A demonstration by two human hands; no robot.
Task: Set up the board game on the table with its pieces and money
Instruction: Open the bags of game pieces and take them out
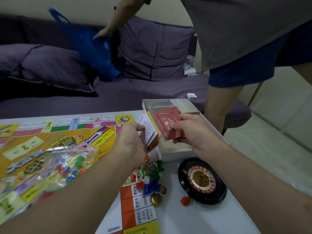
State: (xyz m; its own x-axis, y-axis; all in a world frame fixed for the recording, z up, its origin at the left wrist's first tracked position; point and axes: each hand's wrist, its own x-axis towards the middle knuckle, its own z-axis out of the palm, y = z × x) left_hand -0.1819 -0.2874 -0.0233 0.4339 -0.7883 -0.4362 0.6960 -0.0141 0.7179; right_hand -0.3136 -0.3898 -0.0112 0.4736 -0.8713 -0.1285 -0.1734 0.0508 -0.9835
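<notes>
Red cards (168, 126) pinched between right hand (189, 130) thumb and fingers, mixed card stack (150, 132) gripped by curled left hand (133, 142) fingers, box tray (177, 149) seen beneath both.

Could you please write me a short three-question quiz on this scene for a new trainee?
1. True or false: the roulette wheel sits on the game board.
2. Which hand holds the red cards? A) left B) right
3. Fill in: the left hand grips a stack of ____ cards.

Key:
1. False; it rests on the bare table, right of the board.
2. B; the right hand pinches them above the open box.
3. Pink and yellow.
</notes>
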